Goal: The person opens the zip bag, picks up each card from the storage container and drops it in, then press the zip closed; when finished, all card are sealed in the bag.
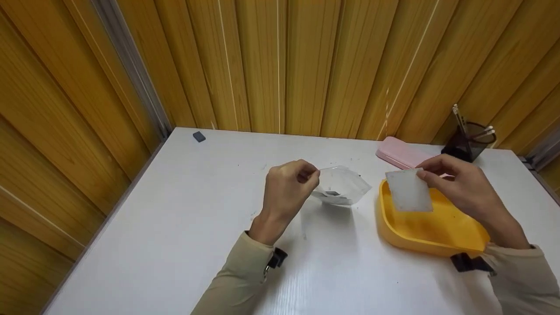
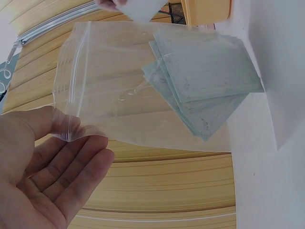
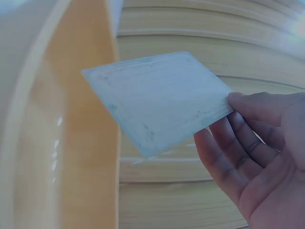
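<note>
My left hand (image 1: 286,186) pinches the zip edge of a clear zip bag (image 2: 114,71) between thumb and fingers. Inside the bag, several pale note cards (image 2: 205,71) with faint printed borders lie fanned at its lower end. My right hand (image 1: 463,188) pinches one corner of a single lined card (image 3: 157,100) between thumb and fingertips. In the head view that card hangs over the left side of a yellow plastic bin (image 1: 433,247), to the right of the bag.
A pink case (image 1: 400,151) lies behind the yellow bin. At the back right stands a black mesh pen holder (image 1: 466,148) with several pencils. A small dark block (image 1: 199,136) sits at the back left of the white table (image 1: 175,232). Wood-look panels (image 1: 302,65) rise behind.
</note>
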{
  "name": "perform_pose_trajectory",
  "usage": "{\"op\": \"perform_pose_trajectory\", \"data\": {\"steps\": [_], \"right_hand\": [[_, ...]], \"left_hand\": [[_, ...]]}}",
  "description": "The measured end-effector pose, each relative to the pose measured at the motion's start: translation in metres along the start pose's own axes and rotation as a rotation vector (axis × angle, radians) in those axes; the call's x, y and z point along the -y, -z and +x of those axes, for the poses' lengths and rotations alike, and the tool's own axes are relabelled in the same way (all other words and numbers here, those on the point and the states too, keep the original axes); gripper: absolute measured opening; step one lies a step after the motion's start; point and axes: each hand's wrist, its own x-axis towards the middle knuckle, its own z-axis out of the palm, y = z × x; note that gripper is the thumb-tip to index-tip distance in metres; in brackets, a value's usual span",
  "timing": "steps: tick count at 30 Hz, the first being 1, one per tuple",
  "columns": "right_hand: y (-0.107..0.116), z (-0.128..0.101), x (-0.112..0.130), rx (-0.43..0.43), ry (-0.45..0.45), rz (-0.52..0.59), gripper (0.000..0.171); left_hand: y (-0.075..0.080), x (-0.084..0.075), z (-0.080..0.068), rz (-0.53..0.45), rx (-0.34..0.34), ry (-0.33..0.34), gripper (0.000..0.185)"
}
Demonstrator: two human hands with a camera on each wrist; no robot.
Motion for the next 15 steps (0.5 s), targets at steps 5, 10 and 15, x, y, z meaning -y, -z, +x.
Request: {"op": "perform_pose_trajectory", "data": {"steps": [5, 10, 15], "right_hand": [[-0.005, -0.003, 0.02, -0.1, 0.018, 0.093, 0.023], [-0.012, -0.002, 0.041, -0.174, 0.079, 0.184, 0.025], [-0.017, -0.001, 0.057, -0.26, 0.123, 0.28, 0.025]], "left_hand": [[0.0, 0.0, 0.001, 0.009, 0.003, -0.002, 0.005], [0.0, 0.0, 0.001, 0.024, 0.003, 0.009, 0.005], [0.0, 0.0, 0.001, 0.026, -0.004, 0.009, 0.006]]}}
